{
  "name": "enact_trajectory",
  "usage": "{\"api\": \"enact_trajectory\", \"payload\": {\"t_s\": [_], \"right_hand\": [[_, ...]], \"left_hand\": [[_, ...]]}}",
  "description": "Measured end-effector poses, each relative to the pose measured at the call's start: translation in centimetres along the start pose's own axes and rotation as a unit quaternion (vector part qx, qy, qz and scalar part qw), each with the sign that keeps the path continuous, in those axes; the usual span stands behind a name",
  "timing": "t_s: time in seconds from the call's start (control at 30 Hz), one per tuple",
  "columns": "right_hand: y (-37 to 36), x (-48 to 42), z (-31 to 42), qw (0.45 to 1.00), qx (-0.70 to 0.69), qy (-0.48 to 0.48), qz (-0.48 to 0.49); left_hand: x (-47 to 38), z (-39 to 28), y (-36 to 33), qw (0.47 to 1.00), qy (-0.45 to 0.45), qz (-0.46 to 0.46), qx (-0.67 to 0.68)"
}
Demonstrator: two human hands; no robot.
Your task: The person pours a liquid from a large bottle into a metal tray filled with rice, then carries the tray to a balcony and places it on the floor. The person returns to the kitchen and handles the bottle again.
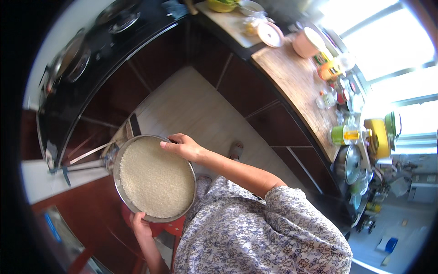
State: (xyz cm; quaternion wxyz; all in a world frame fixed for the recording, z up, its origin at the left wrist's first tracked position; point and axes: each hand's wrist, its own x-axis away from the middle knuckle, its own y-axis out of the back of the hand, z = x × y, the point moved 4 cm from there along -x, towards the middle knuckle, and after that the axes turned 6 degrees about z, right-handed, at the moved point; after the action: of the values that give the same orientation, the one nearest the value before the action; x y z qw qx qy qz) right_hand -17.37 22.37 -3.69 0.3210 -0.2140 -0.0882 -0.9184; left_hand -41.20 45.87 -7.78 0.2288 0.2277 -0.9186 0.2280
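Note:
A round metal pan [193,202] full of white rice grains [157,178] sits before me at the left of centre, held between both hands. My right hand [184,147] grips the upper right rim, its thumb over the edge above the rice. At the near lower rim, my left hand [141,224] holds the pan with the thumb on top; its other fingers are mostly hidden underneath. The rice lies in a broad, fairly even layer. Partly covered by the pan is a red item with white dots [174,226].
A black cooktop [99,54] bearing pans runs along the upper left. Along the right, a wooden counter [280,75] carries a pink pot [308,42], bottles and jars. Dark red cabinets [246,89] border the pale floor [184,102]. A metal pot [349,164] stands farther right.

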Motion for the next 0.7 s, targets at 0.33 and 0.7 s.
{"api": "enact_trajectory", "payload": {"t_s": [0.33, 0.7], "right_hand": [[20.9, 8.7, 1.4, 0.992, -0.115, 0.010, -0.051], [40.0, 24.9, -11.6, 0.825, 0.275, 0.039, -0.493]], "left_hand": [[-2.6, -0.7, -20.0, 0.994, 0.054, 0.073, -0.063], [-1.2, 0.9, -35.4, 0.994, 0.090, 0.059, -0.006]]}}
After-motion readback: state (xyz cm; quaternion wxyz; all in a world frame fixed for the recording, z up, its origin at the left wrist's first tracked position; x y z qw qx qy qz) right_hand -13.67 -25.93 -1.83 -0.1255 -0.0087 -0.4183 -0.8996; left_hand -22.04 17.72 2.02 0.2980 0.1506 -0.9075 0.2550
